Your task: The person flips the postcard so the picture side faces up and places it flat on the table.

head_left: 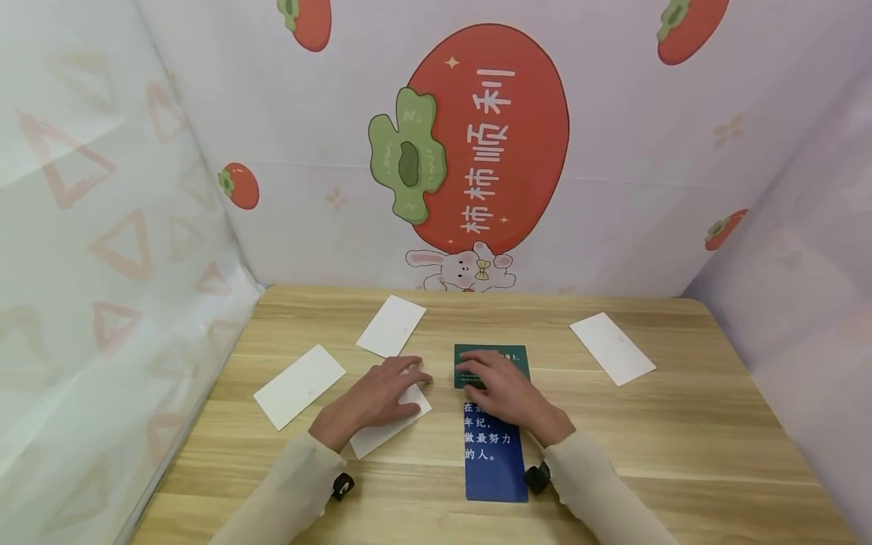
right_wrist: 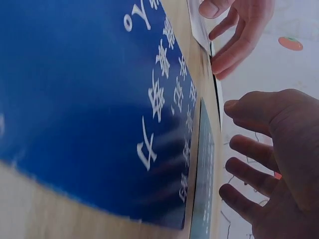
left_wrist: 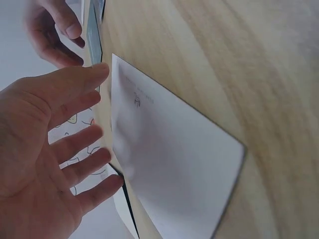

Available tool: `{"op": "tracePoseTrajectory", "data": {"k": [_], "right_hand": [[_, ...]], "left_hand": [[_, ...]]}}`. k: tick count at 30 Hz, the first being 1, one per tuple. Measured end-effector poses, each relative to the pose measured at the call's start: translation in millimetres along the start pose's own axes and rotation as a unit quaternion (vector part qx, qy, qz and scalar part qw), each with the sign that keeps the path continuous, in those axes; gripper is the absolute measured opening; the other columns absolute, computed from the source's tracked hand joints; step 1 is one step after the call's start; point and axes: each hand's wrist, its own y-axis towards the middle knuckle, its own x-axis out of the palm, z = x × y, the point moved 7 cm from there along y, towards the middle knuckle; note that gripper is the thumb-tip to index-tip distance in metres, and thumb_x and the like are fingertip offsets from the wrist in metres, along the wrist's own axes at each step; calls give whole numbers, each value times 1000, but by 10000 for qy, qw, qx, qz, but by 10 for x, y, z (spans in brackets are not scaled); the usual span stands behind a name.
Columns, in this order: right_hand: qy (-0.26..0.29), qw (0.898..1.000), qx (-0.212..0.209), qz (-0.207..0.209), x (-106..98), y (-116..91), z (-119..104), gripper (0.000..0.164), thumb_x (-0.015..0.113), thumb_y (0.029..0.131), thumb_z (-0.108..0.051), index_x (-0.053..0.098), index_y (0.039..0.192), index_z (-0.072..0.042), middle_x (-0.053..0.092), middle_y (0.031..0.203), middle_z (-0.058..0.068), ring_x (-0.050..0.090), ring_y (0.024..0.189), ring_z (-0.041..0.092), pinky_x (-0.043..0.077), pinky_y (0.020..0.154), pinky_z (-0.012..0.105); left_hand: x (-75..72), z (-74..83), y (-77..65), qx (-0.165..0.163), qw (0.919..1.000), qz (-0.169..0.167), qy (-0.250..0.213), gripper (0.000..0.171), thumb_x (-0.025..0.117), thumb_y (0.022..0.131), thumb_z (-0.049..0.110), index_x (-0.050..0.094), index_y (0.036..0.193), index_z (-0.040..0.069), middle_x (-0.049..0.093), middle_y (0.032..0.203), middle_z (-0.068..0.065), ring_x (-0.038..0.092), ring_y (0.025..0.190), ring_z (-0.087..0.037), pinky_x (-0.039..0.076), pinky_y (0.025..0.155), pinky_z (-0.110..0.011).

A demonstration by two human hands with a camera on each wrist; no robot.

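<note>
Head view: left hand [head_left: 378, 395] hovers over the white card [head_left: 388, 434] left of the blue lettered card [head_left: 494, 465], right hand [head_left: 506, 390] above the latter, grips loosely spread, seemingly so neither card shifts.

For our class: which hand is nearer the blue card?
Right. The right hand is partly over the blue card; the left hand is left of it, above a white card.

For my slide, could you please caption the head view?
Left hand over a white rectangular card; right hand over green rectangular lettered card and blue rectangular lettered card.
</note>
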Motion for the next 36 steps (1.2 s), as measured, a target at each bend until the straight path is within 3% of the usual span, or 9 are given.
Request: {"op": "tracePoseTrajectory", "data": {"k": [13,21,28,36], "right_hand": [[-103,9989,-458,-25,104,129,-258,34,76,103,-19,74,136,-12,64,152,13,59,144,35,51,117,54],[114,9989,-336,-308,171,203,-344,37,72,104,-21,72,140,-13,61,157,12,56,147,36,47,122,56],[115,9976,-532,-418,235,255,-460,39,73,104,-24,72,141,-13,60,158,11,55,149,33,46,123,54],[68,9959,-403,-809,320,341,-573,48,75,104,-37,68,147,-17,53,165,7,49,154,28,44,126,51]], "left_hand": [[-45,-125,-267,145,9994,294,-81,49,82,98,20,68,145,15,50,165,-19,47,152,-43,45,117,-68],[-66,-180,-435,48,9988,480,-70,49,84,95,19,70,142,13,53,161,-21,51,148,-44,47,115,-66],[-37,-179,-553,4,9986,518,67,50,85,95,22,70,141,14,54,160,-20,54,145,-43,49,113,-65],[-66,-174,-689,-61,9979,636,107,53,87,92,23,70,141,13,56,159,-21,54,145,-44,49,113,-66]]}}
